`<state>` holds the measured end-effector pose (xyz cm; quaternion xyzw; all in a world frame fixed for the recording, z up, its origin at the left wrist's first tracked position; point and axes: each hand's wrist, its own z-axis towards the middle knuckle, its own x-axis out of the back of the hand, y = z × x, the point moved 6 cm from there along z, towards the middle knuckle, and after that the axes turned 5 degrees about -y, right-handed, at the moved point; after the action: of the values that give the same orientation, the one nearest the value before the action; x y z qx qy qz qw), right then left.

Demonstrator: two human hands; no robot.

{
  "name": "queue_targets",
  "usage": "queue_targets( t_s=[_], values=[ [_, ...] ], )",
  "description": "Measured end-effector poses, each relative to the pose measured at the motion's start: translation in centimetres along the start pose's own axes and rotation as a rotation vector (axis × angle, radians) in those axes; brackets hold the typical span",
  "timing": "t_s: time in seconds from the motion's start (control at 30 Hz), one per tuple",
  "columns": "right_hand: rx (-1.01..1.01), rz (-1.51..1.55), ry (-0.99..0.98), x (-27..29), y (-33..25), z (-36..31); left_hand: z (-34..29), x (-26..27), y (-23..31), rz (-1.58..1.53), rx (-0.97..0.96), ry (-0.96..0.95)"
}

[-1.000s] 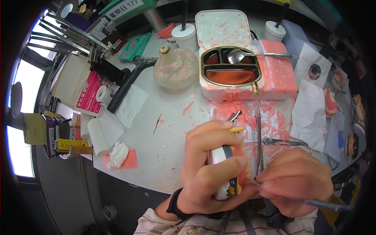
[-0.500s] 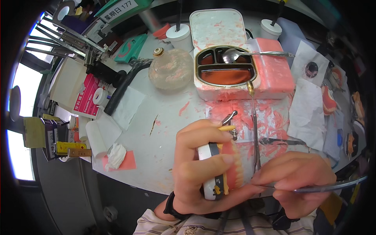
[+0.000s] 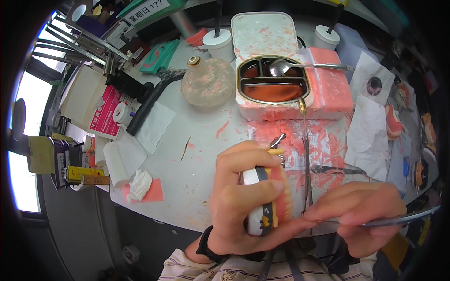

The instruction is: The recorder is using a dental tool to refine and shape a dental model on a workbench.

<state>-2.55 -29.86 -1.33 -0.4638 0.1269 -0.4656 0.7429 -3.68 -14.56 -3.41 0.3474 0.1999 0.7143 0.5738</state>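
My left hand (image 3: 229,201) is wrapped around a dental model (image 3: 284,201) with pink wax gums, a row of pale teeth and a white and black base. The teeth face right, toward my other hand. In my right hand (image 3: 358,210) is a slim metal wax carver (image 3: 403,219), its shaft pinched between the fingers. Its tip lies close to the left fingertips, below the teeth; whether it touches the wax I cannot tell. Past both hands stands a wax pot (image 3: 272,100) with dark red liquid in its compartments.
A metal spoon (image 3: 323,66) lies across the pot, and a long thin tool (image 3: 306,154) leans from its rim. Pink wax shavings (image 3: 323,136) and a dark-bladed knife (image 3: 337,170) lie on the table. A round glass burner (image 3: 207,86) stands left of the pot, crumpled tissue (image 3: 139,185) nearer.
My left hand and the dental model have shifted slightly right. The right hand keeps its hold on the wax carver, with its fingers a little moved. The whole view has drifted slightly.
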Motion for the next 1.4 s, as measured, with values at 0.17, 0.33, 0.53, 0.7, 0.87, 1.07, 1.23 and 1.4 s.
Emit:
queue_targets(
  t_s=[0.17, 0.33, 0.53, 0.7, 0.87, 1.07, 1.23, 1.4],
  values=[
    [0.004, -0.174, -0.071, -0.2, -0.7, 1.1, 0.0, 0.0, -0.2, -0.031, -0.001, -0.004],
    [0.050, -0.325, -0.039, -0.7, -1.1, 1.5, 0.1, 0.0, 0.1, -0.012, 0.005, -0.032],
    [0.063, -0.280, -0.031, -0.7, -0.8, 1.5, -0.2, 0.0, -0.4, -0.051, -0.008, -0.011],
    [0.042, -0.262, -0.018, -0.7, -1.1, 1.3, -0.2, -0.2, -0.3, 0.015, -0.041, -0.085],
    [0.052, -0.276, 0.000, -0.8, -0.8, 1.1, -0.4, -0.2, -0.5, 0.008, -0.036, -0.080],
    [0.087, -0.499, 0.025, -1.5, -1.9, 1.1, -0.2, -0.1, -0.2, -0.006, -0.016, -0.022],
    [0.027, -0.382, 0.034, -0.9, -1.4, 0.9, 0.0, -0.2, -0.2, -0.058, -0.007, 0.035],
    [-0.039, -0.122, 0.118, -0.5, -0.6, 0.4, 0.2, -0.3, 0.0, -0.025, -0.004, -0.014]
  ],
)
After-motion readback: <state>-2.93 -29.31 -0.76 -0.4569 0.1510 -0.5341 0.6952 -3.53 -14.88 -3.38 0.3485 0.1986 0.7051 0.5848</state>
